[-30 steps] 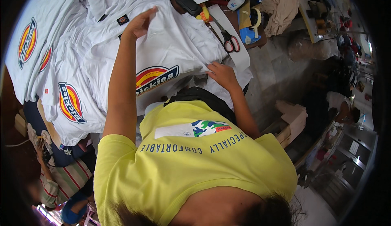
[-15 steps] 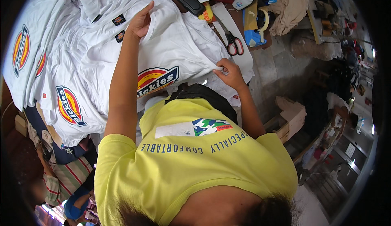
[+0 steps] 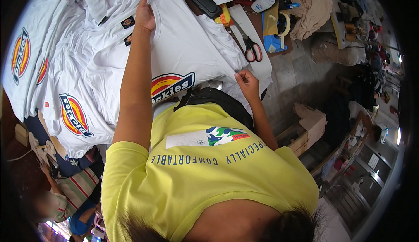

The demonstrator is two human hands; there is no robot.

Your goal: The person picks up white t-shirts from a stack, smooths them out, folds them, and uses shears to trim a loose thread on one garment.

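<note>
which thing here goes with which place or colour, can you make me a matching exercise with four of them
Things:
1. scissors
2. tape
3. left hand
4. right hand

Places and colours:
a. pale yellow
b. at the right-hand edge of the shirt
c. lying on a white strip
d. beside the black patches

Right pairs: 1-c, 2-a, 3-d, 4-b

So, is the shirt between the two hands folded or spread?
Spread: the shirt lies broadly out between left hand and right hand.
</note>
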